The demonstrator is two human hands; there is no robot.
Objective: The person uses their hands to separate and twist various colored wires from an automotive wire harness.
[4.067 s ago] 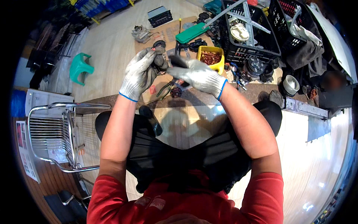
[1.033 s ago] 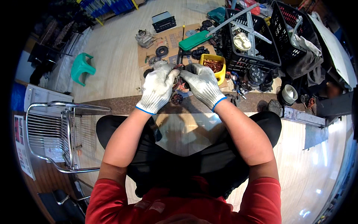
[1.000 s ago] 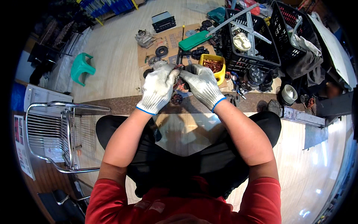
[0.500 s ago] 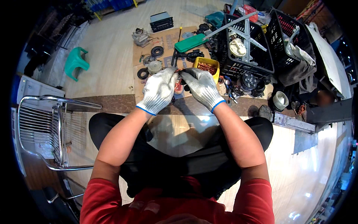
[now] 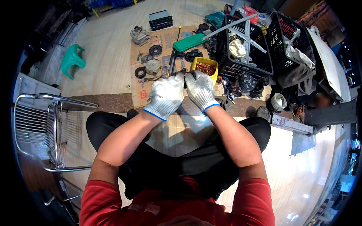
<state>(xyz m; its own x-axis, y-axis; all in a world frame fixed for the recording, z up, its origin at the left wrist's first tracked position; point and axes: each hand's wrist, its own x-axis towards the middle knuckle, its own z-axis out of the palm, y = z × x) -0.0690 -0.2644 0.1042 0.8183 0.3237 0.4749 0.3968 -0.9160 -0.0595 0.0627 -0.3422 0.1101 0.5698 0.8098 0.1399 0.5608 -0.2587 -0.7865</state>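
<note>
My left hand and my right hand, both in white knit gloves with blue cuffs, meet above the cardboard sheet. Their fingertips are pressed together round a small dark part with a red bit, mostly hidden by the gloves. Just beyond my right hand is a yellow container of copper-coloured pieces. Near my left hand lie a black ring and a silver round housing. Farther back are a green case, a black rod and another black ring.
Black crates of metal parts stand to the right, with a white cylindrical fan wheel below them. A steel chair is at left, a green stool behind it. A metal bar runs near my right knee.
My hands came together from the more spread position of four seconds ago. Since half a second ago my left hand has turned and shifted right, and the view has shifted slightly.
</note>
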